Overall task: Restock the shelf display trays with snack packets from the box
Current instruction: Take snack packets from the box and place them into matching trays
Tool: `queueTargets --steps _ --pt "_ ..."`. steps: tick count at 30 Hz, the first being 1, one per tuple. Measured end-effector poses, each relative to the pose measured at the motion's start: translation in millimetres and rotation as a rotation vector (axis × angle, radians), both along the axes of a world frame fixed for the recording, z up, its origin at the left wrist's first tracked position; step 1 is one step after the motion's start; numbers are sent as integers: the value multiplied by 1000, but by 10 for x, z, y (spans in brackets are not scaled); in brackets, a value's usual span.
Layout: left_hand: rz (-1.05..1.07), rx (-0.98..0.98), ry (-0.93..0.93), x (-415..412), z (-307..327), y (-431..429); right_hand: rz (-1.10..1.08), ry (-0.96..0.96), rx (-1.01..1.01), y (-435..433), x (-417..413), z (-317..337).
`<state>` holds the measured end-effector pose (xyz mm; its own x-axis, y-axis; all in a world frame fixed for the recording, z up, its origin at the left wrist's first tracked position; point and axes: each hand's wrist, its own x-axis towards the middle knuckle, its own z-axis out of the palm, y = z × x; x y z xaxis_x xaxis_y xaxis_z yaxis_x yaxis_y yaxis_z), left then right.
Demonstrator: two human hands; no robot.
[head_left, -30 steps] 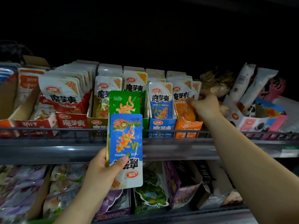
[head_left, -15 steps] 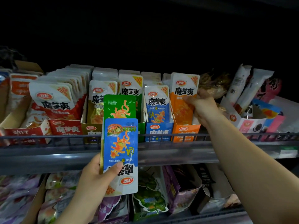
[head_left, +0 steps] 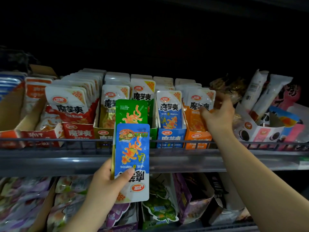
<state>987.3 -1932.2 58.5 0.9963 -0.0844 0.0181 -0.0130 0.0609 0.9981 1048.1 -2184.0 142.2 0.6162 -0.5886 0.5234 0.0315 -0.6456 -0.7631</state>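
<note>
Left hand (head_left: 107, 186) clamps blue packet (head_left: 133, 158), half hiding green packet (head_left: 131, 112); right hand's (head_left: 217, 117) grip unclear

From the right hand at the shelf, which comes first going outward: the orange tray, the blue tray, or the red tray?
1. Orange tray: just below the right hand, whose fingers touch its front packet.
2. Blue tray: next to the left.
3. Red tray: far left.

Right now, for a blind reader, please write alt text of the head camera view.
A left hand holds a blue packet and a green packet upside down before a shelf, while the right hand touches packets in the orange tray.
</note>
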Motion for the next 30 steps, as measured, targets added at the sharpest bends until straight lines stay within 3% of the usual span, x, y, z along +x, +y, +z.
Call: queueTargets --steps 4,6,9,11,14,24,30 --pt "-2 -28 -10 2 14 6 -116 -112 -107 158 -141 37" --pt "-2 -43 -13 3 27 6 -72 -194 -174 325 -198 53" --pt "4 -90 8 9 42 14 189 -181 -283 676 -308 101" --pt "7 -109 14 13 50 20 408 -73 -367 917 -391 113" --pt "14 -147 17 14 65 38 624 152 -256 1153 -434 55" --pt "1 -177 -21 -38 162 262 742 201 -300 1414 -399 104" --pt "13 -198 -39 -80 184 357 755 222 -126 1444 -352 61"
